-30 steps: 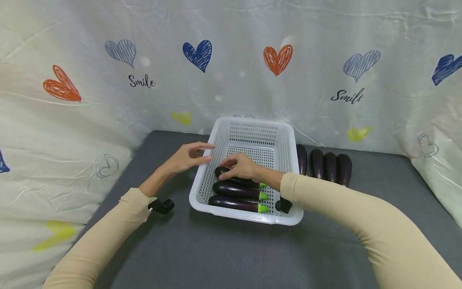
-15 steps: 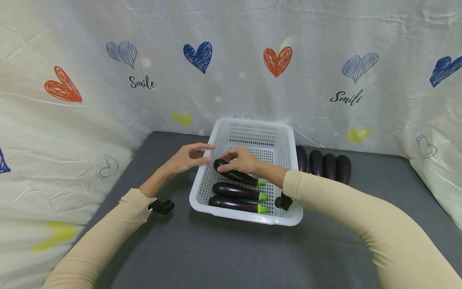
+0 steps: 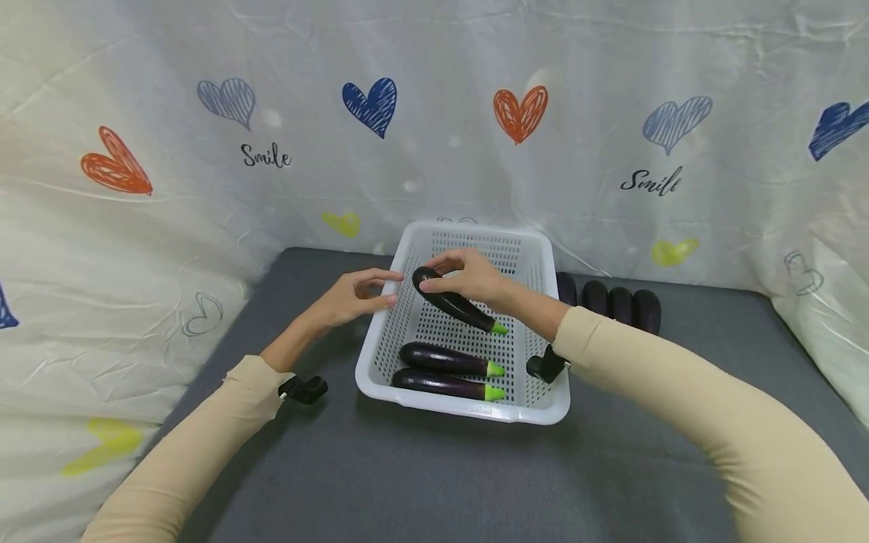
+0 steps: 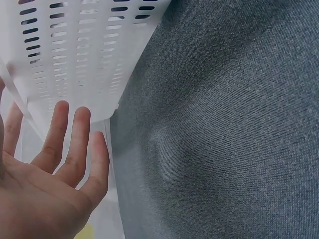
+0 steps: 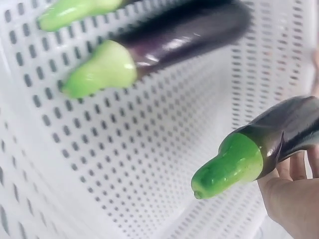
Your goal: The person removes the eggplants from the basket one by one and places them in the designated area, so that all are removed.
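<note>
My right hand [image 3: 475,280] grips a dark purple eggplant [image 3: 451,302] near its rounded end, above the floor of a white perforated plastic basket [image 3: 462,411]. The eggplant slants, its green cap [image 5: 229,167] lower and toward the right. Two more eggplants [image 3: 444,360] lie side by side in the front of the basket, green caps to the right. At the basket's left rim is my left hand [image 3: 353,298], fingers loosely extended, fingertips at the rim. The left wrist view shows that hand [image 4: 55,184] beside the outer basket wall [image 4: 75,59], holding nothing visible.
Several eggplants [image 3: 621,305] lie in a row on the grey cloth-covered table [image 3: 434,483], right of the basket and partly hidden by the right arm. A white curtain [image 3: 441,173] printed with hearts hangs behind the table.
My right hand has lifted the rearmost eggplant off the basket floor and carried it up and toward the back, tilting it. The left hand stays at the rim.
</note>
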A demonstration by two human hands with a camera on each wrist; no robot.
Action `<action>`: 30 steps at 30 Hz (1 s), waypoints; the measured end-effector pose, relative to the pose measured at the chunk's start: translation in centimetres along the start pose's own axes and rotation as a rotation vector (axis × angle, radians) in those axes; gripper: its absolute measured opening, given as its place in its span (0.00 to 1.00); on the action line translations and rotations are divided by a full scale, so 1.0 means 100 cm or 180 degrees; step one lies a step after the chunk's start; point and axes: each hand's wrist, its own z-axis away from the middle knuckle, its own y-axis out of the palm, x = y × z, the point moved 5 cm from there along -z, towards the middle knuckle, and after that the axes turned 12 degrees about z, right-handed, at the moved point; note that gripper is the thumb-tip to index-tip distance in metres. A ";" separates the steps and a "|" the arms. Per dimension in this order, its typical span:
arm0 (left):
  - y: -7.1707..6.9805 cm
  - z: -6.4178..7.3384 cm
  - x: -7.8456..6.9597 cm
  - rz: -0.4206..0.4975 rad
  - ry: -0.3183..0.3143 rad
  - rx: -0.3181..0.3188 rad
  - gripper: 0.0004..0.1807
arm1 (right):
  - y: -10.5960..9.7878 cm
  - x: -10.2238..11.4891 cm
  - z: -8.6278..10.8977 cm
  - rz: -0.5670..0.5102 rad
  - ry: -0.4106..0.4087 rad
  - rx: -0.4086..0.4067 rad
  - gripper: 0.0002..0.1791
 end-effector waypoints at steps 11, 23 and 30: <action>0.001 0.001 0.000 -0.0068 -0.0027 -0.0051 0.26 | -0.039 0.015 0.012 -0.0624 -0.0148 -0.0235 0.24; 0.001 0.001 -0.002 -0.0015 -0.0007 -0.0017 0.26 | -0.084 0.010 0.043 -0.1426 -0.0115 -0.0521 0.19; 0.001 0.001 -0.001 0.0006 -0.0030 -0.0015 0.26 | -0.099 0.002 0.058 -0.1544 -0.0142 -0.0711 0.19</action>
